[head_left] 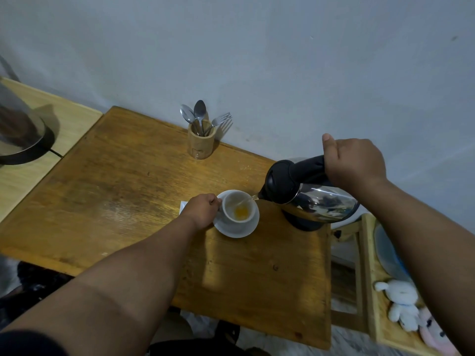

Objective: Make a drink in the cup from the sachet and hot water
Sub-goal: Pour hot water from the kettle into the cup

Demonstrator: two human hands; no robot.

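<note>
The right hand is clenched around the black handle of a steel kettle, thumb stretched up along the top of the handle. The kettle is tilted, spout down toward the left, held above the right edge of the wooden table, and a thin stream of water runs from the spout into the cup.

The left hand has its fingers curled at the cup's left side, where the handle would be; the handle itself is hidden, so whether they pinch it cannot be told. The white cup stands upright on a white saucer, right of the table's middle and nearer the right edge. A patch of orange-yellow sits at the bottom of the cup.

A corner of white paper shows just behind the left hand, lying flat on the table; whether it is the sachet cannot be told.

At the far edge, against the wall, a wooden holder stands with spoons and a fork in it.
</note>
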